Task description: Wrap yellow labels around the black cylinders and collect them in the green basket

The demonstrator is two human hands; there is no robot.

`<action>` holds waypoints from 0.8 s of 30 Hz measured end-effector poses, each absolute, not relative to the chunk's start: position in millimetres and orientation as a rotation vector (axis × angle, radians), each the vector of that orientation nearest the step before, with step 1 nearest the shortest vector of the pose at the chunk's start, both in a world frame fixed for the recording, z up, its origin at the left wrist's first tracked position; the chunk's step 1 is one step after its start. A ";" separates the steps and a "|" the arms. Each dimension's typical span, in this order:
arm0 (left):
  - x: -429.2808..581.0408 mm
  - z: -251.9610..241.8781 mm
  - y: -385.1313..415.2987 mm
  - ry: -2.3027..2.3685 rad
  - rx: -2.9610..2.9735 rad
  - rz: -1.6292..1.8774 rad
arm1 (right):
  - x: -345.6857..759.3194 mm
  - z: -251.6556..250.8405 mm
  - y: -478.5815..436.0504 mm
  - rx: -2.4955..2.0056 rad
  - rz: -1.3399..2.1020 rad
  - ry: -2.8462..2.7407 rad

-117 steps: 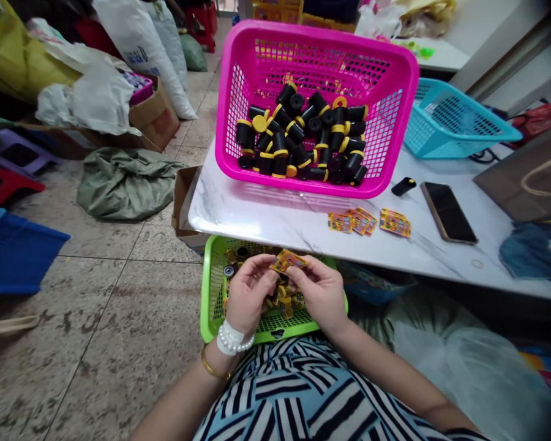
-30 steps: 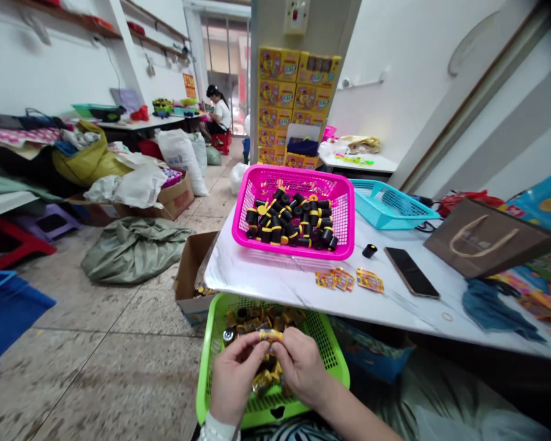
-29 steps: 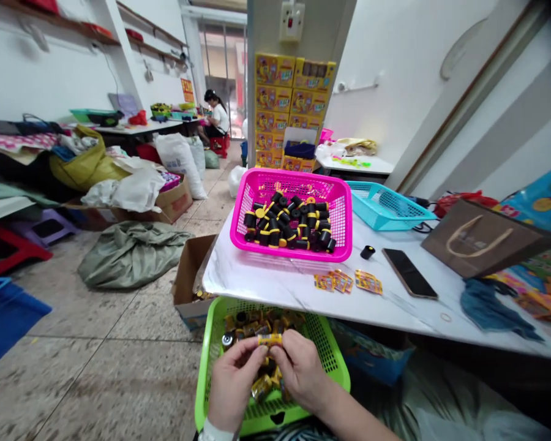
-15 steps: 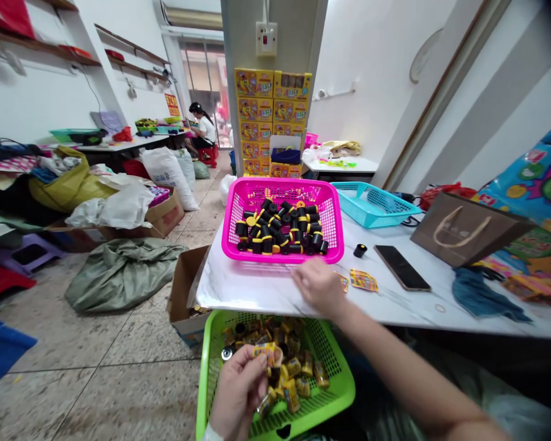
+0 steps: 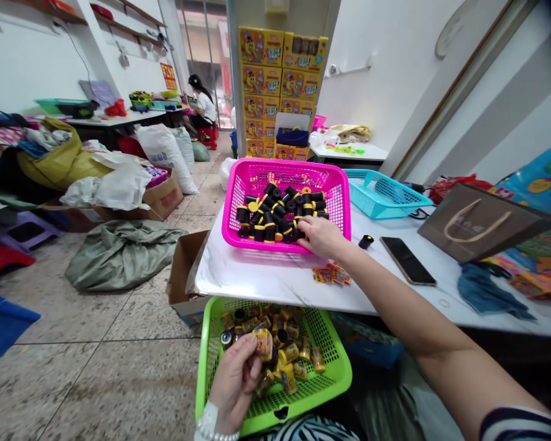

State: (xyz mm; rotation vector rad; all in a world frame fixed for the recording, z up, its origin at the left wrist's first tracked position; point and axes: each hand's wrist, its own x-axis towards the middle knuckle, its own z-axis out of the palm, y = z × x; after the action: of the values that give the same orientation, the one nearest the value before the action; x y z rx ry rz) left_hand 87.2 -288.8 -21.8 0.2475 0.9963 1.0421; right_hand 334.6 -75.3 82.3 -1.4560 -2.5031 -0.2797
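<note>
left hand [image 5: 233, 383] pinching a small cylinder [image 5: 263, 344] in yellow printed wrapping over a green basket [image 5: 336, 381]; right hand [image 5: 324, 237] lying open on a pink basket [image 5: 342, 202]

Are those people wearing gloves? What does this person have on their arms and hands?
No gloves: both hands are bare. The left hand has a string of white pearl-like beads at the wrist. The right hand shows no jewellery, and its arm is bare up to a dark-and-white striped sleeve.
</note>
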 end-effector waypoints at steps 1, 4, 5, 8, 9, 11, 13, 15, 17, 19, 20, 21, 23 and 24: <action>86.7 -21.4 -287.8 1.000 0.248 1.040 | 333.2 78.7 -74.8 -1.481 -0.207 -2.490; 84.2 -17.2 -284.4 1.007 0.257 1.042 | 333.4 73.8 -71.4 -1.482 -0.117 -2.454; 83.4 -15.2 -283.2 1.006 0.266 1.043 | 334.1 74.7 -71.6 -1.444 -0.074 -2.419; 82.7 -9.8 -280.1 0.989 0.281 1.045 | 334.7 82.5 -85.1 -1.279 0.122 -2.204; 83.2 -8.5 -279.5 0.979 0.277 1.045 | 334.0 85.3 -94.9 -1.228 0.189 -2.134; 85.1 -7.2 -279.0 0.958 0.257 1.055 | 331.3 88.3 -120.7 -1.164 0.289 -2.095; 87.2 -8.3 -279.3 0.932 0.239 1.073 | 327.7 85.8 -148.7 -1.143 0.329 -2.171; 89.0 -11.6 -280.2 0.901 0.222 1.086 | 323.2 77.8 -171.9 -1.192 0.277 -2.289; 90.6 -15.5 -281.2 0.882 0.202 1.084 | 317.1 67.0 -185.5 -1.330 0.155 -2.427; 93.0 -17.8 -281.3 0.879 0.192 1.068 | 309.5 57.9 -188.6 -1.506 0.043 -2.576; 94.6 -17.8 -280.7 0.880 0.194 1.058 | 305.6 55.2 -187.0 -1.575 0.016 -2.643; 96.6 -17.2 -279.6 0.879 0.201 1.050 | 302.3 54.0 -184.2 -1.623 0.008 -2.695; 101.1 -14.1 -276.2 0.866 0.218 1.044 | 298.7 54.9 -178.3 -1.666 0.030 -2.737; 103.2 -12.2 -274.1 0.856 0.222 1.048 | 299.0 56.2 -176.7 -1.661 0.061 -2.737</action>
State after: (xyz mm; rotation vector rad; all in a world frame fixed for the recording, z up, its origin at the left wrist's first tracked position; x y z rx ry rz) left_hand 103.2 -274.1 -12.2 0.2218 0.8556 1.0482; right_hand 299.0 -176.7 56.2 -1.6615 -2.7370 0.0612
